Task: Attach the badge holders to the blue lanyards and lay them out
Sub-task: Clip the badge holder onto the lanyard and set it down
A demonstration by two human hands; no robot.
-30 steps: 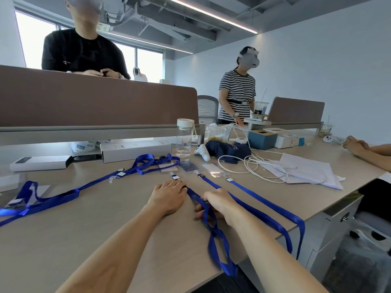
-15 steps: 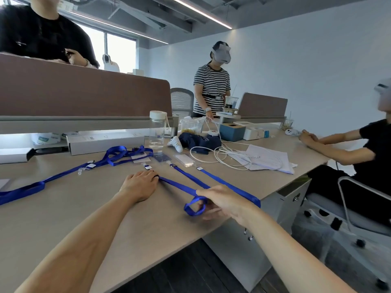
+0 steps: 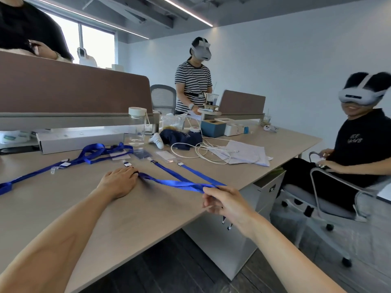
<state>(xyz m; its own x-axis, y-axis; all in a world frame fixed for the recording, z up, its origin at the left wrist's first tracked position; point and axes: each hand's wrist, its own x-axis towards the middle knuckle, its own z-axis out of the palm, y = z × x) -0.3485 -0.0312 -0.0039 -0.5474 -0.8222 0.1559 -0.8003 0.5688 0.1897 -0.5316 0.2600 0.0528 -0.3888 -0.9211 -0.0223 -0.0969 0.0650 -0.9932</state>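
— Pale desk in front of you, so what happens at its near edge?
— Nearest to me, my right hand pinches the loop end of one blue lanyard between the thumb and curled fingers, just at the desk corner. My left hand lies flat with fingers nearly straight, and its fingertips press the other end of this strap onto the desk. So the strap is stretched between both hands, a little above the surface.
— And the badge holders?
— Two clear badge holders lie a bit farther, close to the clips of two other lanyards, which are laid straight side by side. Whether they are really clipped on, I cannot tell. Farther to the left, one bunch of lanyards is tangled and not arranged.
— How much is done, do you think?
— I judge about half or less. Two straps look laid out, this one I am straightening, and the bunch waits. Behind all of it stand a clear bottle and white cables
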